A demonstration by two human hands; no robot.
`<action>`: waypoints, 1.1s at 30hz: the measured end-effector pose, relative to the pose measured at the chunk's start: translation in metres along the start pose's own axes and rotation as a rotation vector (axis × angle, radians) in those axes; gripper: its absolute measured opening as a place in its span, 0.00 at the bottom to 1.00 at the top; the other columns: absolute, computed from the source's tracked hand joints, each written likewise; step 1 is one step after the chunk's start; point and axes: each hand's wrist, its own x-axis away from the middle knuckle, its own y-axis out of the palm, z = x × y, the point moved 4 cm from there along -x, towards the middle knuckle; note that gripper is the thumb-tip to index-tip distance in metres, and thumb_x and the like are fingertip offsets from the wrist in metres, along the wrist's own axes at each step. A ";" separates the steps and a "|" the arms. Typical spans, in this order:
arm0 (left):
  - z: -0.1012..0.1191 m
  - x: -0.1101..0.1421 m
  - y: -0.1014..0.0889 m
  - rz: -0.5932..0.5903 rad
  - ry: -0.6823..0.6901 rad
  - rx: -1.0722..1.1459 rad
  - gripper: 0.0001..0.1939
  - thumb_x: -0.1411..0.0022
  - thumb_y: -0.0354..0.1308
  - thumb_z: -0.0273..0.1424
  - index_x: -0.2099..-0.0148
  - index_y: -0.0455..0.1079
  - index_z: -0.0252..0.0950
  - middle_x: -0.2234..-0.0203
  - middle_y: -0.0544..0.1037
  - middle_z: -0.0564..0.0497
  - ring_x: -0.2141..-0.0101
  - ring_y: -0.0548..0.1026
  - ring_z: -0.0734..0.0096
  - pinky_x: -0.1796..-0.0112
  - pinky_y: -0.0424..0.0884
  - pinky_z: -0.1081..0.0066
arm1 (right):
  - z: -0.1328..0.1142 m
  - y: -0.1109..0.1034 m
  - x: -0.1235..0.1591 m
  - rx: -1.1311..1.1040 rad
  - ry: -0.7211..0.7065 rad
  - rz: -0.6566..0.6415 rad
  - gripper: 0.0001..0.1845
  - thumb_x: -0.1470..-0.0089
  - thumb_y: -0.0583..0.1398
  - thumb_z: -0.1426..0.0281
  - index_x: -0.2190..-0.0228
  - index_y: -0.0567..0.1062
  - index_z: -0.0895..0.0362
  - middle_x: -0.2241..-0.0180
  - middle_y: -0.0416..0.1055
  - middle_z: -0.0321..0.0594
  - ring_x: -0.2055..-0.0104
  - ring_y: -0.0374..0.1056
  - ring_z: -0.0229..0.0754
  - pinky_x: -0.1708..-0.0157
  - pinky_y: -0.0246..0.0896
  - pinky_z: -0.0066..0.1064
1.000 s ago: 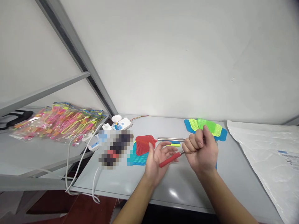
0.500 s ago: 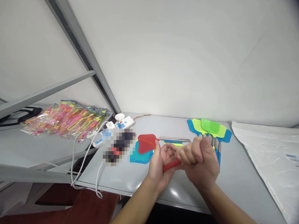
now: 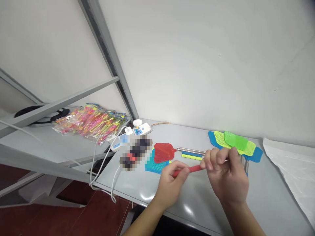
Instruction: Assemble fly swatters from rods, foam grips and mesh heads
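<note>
A red tube-like handle runs between my two hands above the table's front part. My left hand is closed round its left end, thumb on top. My right hand is closed on the other end, and a bit of metal rod shows by its fingers. Just beyond my left hand, a red fly swatter head lies over a blue one. Behind the hands are metal rods, a blue tube and a yellow-green tube.
Fly swatters with green, yellow-green and blue heads lie fanned at the right. White plastic sheeting covers the right edge. Left are power strips, white cables, a blurred dark object and bagged colourful items.
My left fingers have closed round the red handle, where the palm lay open before. My hands have moved apart, showing more of the handle. The camera view has swung left.
</note>
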 end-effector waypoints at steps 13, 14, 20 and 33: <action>0.042 -0.011 0.010 0.207 0.202 0.582 0.15 0.30 0.47 0.41 0.62 0.68 0.37 0.70 0.66 0.52 0.67 0.67 0.72 0.59 0.65 0.69 | 0.048 0.001 0.060 1.056 0.164 -0.547 0.13 0.36 0.49 0.62 0.64 0.71 0.53 0.73 0.70 0.37 0.71 0.67 0.41 0.70 0.62 0.30; 0.045 -0.011 0.014 0.156 0.211 0.612 0.15 0.29 0.46 0.42 0.60 0.67 0.38 0.72 0.66 0.52 0.69 0.66 0.72 0.61 0.66 0.68 | 0.051 0.002 0.061 1.057 0.170 -0.557 0.15 0.35 0.47 0.62 0.67 0.69 0.53 0.76 0.68 0.35 0.74 0.65 0.40 0.73 0.61 0.29; 0.060 -0.017 0.021 0.035 0.212 0.764 0.21 0.30 0.43 0.46 0.70 0.58 0.38 0.83 0.52 0.59 0.81 0.52 0.77 0.73 0.60 0.72 | 0.057 0.000 0.058 0.995 0.070 -0.501 0.18 0.34 0.44 0.61 0.71 0.65 0.53 0.80 0.63 0.32 0.79 0.60 0.37 0.78 0.53 0.28; 0.057 -0.024 0.002 0.125 0.333 0.480 0.19 0.29 0.45 0.40 0.67 0.67 0.36 0.74 0.69 0.50 0.69 0.68 0.68 0.60 0.65 0.64 | 0.046 -0.003 0.049 1.036 0.103 -0.543 0.19 0.35 0.45 0.59 0.69 0.69 0.53 0.83 0.54 0.29 0.81 0.53 0.37 0.78 0.50 0.27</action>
